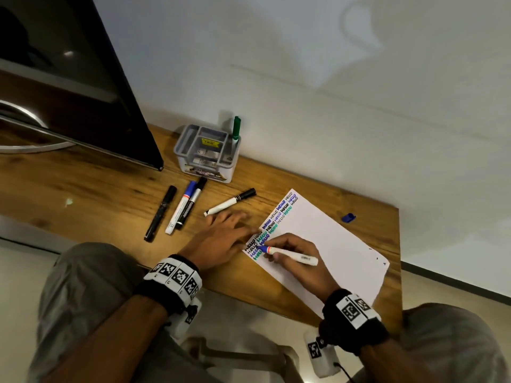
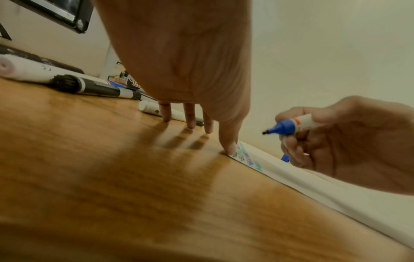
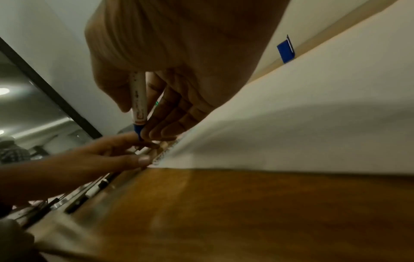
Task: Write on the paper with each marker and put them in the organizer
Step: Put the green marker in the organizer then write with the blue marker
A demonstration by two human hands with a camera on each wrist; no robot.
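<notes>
The right hand (image 1: 300, 255) pinched the blue marker (image 1: 287, 253), tip over the paper (image 1: 331, 244) at its near-left corner. The left hand (image 1: 221, 239) lay with fingers (image 2: 230, 145) spread, thumb on the paper's edge. Four capped markers (image 1: 182, 208) lay left of it, before the organizer (image 1: 206, 153) holding a green marker (image 1: 236, 128). A blue cap (image 1: 348, 217) sat near the desk (image 1: 83, 189) edge.

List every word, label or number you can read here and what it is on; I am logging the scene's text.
"HELLO", handwritten many times in black, blue and green along the paper's left edge.
Yellow label inside the organizer: too small to read.
Print on the blue marker in the right hand: blurred.
Print on the markers lying on the table: unreadable.
</notes>
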